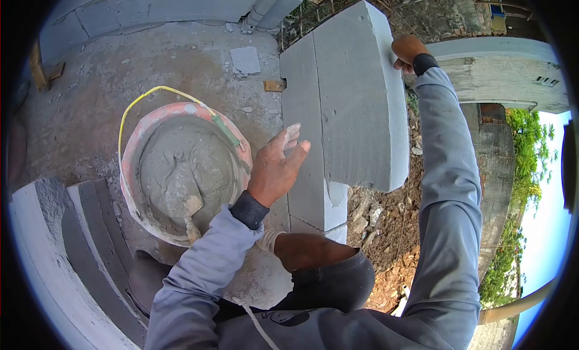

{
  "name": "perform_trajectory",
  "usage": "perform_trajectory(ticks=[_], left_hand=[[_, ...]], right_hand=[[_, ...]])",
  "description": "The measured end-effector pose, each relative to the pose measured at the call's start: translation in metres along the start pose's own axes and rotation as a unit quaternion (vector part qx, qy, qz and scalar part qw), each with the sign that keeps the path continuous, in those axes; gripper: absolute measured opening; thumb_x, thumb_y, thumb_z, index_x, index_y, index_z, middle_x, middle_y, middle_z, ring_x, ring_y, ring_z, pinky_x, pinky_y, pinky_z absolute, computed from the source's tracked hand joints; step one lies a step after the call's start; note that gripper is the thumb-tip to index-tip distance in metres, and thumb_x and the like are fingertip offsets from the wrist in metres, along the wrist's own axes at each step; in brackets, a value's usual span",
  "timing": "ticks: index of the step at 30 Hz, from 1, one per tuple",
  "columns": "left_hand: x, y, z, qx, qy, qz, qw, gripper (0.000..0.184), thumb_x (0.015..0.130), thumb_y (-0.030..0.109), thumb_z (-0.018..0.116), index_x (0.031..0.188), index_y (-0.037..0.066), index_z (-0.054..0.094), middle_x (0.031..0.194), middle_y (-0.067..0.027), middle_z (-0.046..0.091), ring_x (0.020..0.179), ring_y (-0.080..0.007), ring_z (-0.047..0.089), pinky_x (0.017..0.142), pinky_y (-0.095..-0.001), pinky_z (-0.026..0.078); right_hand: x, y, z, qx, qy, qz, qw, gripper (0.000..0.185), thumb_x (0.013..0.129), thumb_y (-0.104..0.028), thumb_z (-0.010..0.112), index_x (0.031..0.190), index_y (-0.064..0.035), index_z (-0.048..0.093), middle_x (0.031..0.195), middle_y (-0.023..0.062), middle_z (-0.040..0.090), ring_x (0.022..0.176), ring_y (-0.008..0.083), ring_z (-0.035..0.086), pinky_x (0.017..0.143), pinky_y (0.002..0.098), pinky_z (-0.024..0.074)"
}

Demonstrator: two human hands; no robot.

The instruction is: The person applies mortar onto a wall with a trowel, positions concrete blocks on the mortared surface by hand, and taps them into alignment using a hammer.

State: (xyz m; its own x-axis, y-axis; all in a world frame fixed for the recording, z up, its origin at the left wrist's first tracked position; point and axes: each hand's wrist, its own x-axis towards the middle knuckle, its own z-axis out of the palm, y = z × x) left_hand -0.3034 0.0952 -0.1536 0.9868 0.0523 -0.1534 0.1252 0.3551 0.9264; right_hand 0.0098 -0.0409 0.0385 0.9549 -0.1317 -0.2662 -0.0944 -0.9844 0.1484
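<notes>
A large grey block [356, 97] lies on top of a low block wall [300, 133] in the middle of the view. My left hand [277, 168] hovers between the bucket and the wall, fingers apart and dusty, holding nothing. At the block's far right edge is my right hand [409, 53], its fingers curled; whether they pinch anything is too small to tell. The pinkish bucket [128, 160] with a yellow handle holds wet grey mortar [181, 151], and a trowel [193, 214] stands in it.
Cut blocks [45, 229] stand at the lower left. A flat block piece [245, 60] and a wood scrap [274, 85] lie on the dusty floor. Rubble and soil [386, 229] lie beyond the wall. My bent knee [338, 265] is near the wall's end.
</notes>
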Motion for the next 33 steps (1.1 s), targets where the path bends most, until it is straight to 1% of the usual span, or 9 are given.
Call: perform_trajectory(ticks=[2, 5, 8, 11, 13, 19, 22, 25, 33], left_hand=[[0.0, -0.001, -0.001, 0.004, 0.005, -0.008, 1.0, 0.062, 0.093, 0.033, 0.057, 0.133, -0.011, 0.041, 0.128, -0.0264, 0.052, 0.12, -0.027, 0.053, 0.1, -0.0333, 0.042], [-0.002, -0.004, -0.001, 0.001, 0.028, 0.005, 1.0, 0.054, 0.091, 0.031, 0.056, 0.129, -0.006, 0.047, 0.124, -0.0272, 0.056, 0.116, -0.0317, 0.057, 0.096, -0.0373, 0.045], [-0.004, -0.001, -0.003, -0.002, 0.018, -0.01, 1.0, 0.056, 0.093, 0.031, 0.057, 0.13, -0.01, 0.045, 0.126, -0.0243, 0.055, 0.118, -0.0249, 0.054, 0.098, -0.032, 0.043], [-0.005, -0.002, -0.005, -0.011, 0.016, -0.011, 1.0, 0.055, 0.093, 0.03, 0.058, 0.129, -0.01, 0.046, 0.125, -0.0242, 0.056, 0.117, -0.0249, 0.055, 0.098, -0.0318, 0.043], [-0.006, -0.003, -0.005, -0.012, 0.025, -0.005, 1.0, 0.054, 0.091, 0.03, 0.057, 0.127, -0.008, 0.048, 0.124, -0.026, 0.057, 0.116, -0.0291, 0.056, 0.096, -0.0348, 0.044], [-0.008, -0.006, -0.01, -0.004, 0.034, -0.01, 0.999, 0.052, 0.09, 0.03, 0.057, 0.125, -0.008, 0.051, 0.123, -0.0251, 0.058, 0.115, -0.0296, 0.058, 0.096, -0.0351, 0.045], [-0.006, -0.008, -0.013, -0.013, 0.04, -0.013, 0.999, 0.051, 0.09, 0.03, 0.057, 0.124, -0.007, 0.051, 0.122, -0.0243, 0.059, 0.114, -0.0292, 0.058, 0.096, -0.0346, 0.044], [-0.007, -0.006, -0.015, -0.017, 0.038, -0.022, 0.999, 0.051, 0.09, 0.031, 0.057, 0.124, -0.007, 0.051, 0.122, -0.0236, 0.059, 0.114, -0.0287, 0.058, 0.096, -0.0343, 0.044], [-0.007, -0.01, -0.016, -0.026, 0.046, -0.023, 0.998, 0.052, 0.09, 0.032, 0.057, 0.124, -0.008, 0.051, 0.121, -0.0229, 0.059, 0.113, -0.0276, 0.058, 0.096, -0.0332, 0.044]], right_hand=[[0.002, -0.004, -0.004, 0.01, -0.028, 0.025, 0.999, 0.03, 0.082, -0.015, 0.038, 0.09, 0.0066, 0.058, 0.069, 0.0164, 0.067, 0.043, 0.0195, 0.054, 0.04, 0.037, 0.0407], [-0.001, -0.005, -0.003, 0.055, -0.041, 0.028, 0.997, 0.023, 0.083, -0.012, 0.038, 0.082, 0.0047, 0.055, 0.064, 0.0167, 0.065, 0.038, 0.0204, 0.05, 0.035, 0.0367, 0.0376], [-0.001, -0.009, -0.001, 0.034, -0.045, 0.034, 0.998, 0.022, 0.083, -0.012, 0.039, 0.084, 0.0041, 0.055, 0.064, 0.0173, 0.064, 0.04, 0.0205, 0.051, 0.035, 0.0372, 0.0368], [0.0, -0.008, 0.002, 0.015, -0.047, 0.043, 0.998, 0.022, 0.083, -0.012, 0.039, 0.087, 0.0036, 0.054, 0.065, 0.0175, 0.064, 0.04, 0.0203, 0.049, 0.035, 0.0364, 0.0361], [-0.005, -0.014, 0.0, 0.028, -0.055, 0.057, 0.996, 0.023, 0.083, -0.013, 0.039, 0.089, 0.0036, 0.053, 0.067, 0.0178, 0.064, 0.041, 0.0199, 0.049, 0.035, 0.0359, 0.035], [-0.004, -0.015, 0.01, 0.066, 0.006, 0.05, 0.997, 0.021, 0.082, -0.015, 0.039, 0.086, 0.0003, 0.053, 0.058, 0.0118, 0.056, 0.039, 0.0181, 0.041, 0.036, 0.0342, 0.0274], [0.004, -0.018, 0.008, 0.033, -0.012, 0.055, 0.998, 0.029, 0.084, -0.019, 0.039, 0.09, 0.0004, 0.06, 0.063, 0.0095, 0.063, 0.041, 0.0164, 0.049, 0.04, 0.0334, 0.0399], [0.007, -0.021, 0.01, 0.073, 0.006, 0.039, 0.997, 0.024, 0.083, -0.018, 0.039, 0.075, -0.0016, 0.055, 0.056, 0.0095, 0.054, 0.04, 0.0187, 0.043, 0.038, 0.0347, 0.0307], [0.019, -0.023, 0.012, 0.043, 0.008, 0.026, 0.999, 0.028, 0.085, -0.019, 0.037, 0.081, 0.0005, 0.058, 0.058, 0.0095, 0.058, 0.044, 0.0199, 0.05, 0.039, 0.0373, 0.0377]])
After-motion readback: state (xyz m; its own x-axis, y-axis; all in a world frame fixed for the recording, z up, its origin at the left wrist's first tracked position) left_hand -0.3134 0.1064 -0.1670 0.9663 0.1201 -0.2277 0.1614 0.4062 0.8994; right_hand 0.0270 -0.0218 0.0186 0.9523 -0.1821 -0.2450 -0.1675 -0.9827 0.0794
